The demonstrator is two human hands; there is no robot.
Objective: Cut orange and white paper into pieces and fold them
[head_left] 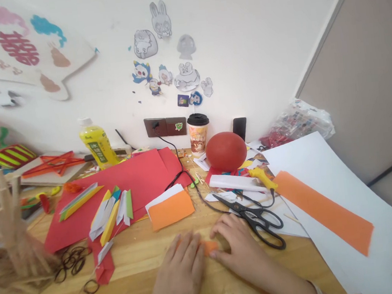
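- Paper (210, 247), orange, lies under the flat, open left hand (185, 266)!
- Right hand (236, 245) open, curved, thumb at its three-o'clock end.
- Scissors (241, 210) at two o'clock!

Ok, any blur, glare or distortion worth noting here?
Head view: sticks smeared at the left edge; dark blur in the top right corner; bottle leans, probably wide-angle stretch; hands slightly soft, left and right; light even, shadows faint, no strong glare on the wall.
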